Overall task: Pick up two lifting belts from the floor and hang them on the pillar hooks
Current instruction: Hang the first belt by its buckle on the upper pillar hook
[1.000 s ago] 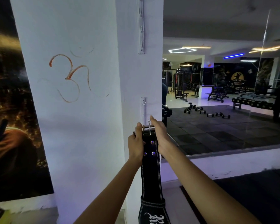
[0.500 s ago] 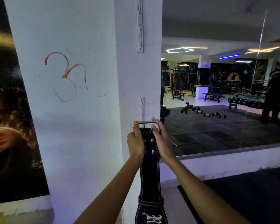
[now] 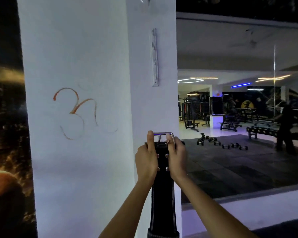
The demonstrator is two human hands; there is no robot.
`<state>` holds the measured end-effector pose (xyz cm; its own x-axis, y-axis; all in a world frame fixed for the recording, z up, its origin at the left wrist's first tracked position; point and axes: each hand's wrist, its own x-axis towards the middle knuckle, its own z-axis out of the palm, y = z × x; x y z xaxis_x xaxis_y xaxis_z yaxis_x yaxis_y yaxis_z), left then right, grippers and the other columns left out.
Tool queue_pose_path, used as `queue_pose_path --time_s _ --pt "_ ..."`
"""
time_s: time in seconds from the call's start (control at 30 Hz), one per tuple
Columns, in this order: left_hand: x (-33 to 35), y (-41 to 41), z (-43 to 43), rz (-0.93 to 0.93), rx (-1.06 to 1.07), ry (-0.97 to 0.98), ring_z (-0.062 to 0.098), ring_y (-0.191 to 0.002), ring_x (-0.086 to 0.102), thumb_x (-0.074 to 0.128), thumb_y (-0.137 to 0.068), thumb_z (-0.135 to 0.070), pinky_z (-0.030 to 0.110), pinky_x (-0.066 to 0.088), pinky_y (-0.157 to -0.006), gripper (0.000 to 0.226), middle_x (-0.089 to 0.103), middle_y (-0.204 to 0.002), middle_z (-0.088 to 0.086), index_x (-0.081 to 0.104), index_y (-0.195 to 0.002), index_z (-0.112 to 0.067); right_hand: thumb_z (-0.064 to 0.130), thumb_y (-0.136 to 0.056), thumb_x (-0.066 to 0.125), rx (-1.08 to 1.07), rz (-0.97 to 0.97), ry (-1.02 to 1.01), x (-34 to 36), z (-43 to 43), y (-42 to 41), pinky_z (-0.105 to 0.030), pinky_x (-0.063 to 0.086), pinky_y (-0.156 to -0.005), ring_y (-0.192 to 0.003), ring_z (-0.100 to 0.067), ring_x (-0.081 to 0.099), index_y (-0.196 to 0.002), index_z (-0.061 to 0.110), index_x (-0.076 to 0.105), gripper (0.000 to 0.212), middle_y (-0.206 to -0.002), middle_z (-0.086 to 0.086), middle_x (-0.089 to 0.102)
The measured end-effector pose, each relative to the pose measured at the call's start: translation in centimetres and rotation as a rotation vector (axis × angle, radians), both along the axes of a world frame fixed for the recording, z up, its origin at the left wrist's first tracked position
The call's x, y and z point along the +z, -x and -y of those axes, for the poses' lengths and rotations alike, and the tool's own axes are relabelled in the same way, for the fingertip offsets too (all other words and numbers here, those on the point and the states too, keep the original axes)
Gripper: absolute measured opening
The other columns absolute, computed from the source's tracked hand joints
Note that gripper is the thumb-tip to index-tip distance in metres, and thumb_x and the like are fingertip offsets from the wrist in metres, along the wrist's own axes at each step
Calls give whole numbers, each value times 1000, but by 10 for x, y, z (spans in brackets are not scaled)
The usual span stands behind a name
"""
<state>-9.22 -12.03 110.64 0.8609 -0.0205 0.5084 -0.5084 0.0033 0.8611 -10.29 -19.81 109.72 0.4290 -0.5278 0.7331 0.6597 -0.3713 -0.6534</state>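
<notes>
Left hand [image 3: 147, 161] and right hand [image 3: 176, 159] each grasp the lifting belt [image 3: 163, 186] at its buckle [image 3: 163, 134], against the pillar [image 3: 151, 109] below the hook strip [image 3: 154, 57]. No hook visible behind the buckle; misalignment could drop it.

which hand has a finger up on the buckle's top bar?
The left hand: its thumb lies up along the end of the belt buckle. The right hand grips lower, fingers curled under the frame.

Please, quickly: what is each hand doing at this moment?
Left hand: closed on the belt, at the left of its buckle.
Right hand: closed on the same belt, at the right of the buckle.
</notes>
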Motion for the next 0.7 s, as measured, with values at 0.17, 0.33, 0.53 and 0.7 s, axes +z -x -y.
queue_pose_path --time_s 0.17,0.33,0.53,0.7 --pt "40 -44 16 166 127 -10 12 -72 61 36 -86 -65 30 46 -64 52 62 -83 -4 47 -98 -16 46 -89 44 -155 64 56 43 21 -44 -23 38 -51 -48 -7 43 -62 21 44 36 -53 6 45" --pt "103 -108 56 381 206 -34 21 -67 62 24 -90 -63 30 48 -65 67 65 -68 2 61 -74 -9 52 -90 41 -137 132 98 109 60 -106 -29 46 -53 -49 -5 50 -71 8 57 50 -53 3 50" --pt "201 -185 100 469 232 190 22 -55 59 34 -97 -49 19 43 -45 61 61 -58 4 62 -68 -2 59 -90 34 -194 143 194 216 100 -183 -38 50 -64 -66 -31 62 -67 10 58 60 -59 -10 60" --pt "273 -233 121 469 286 192 26 -68 56 28 -99 -43 32 41 -65 57 56 -60 0 54 -60 -10 59 -91 32 -210 108 229 295 121 -229 -36 47 -66 -74 -32 59 -57 14 50 59 -56 0 53"
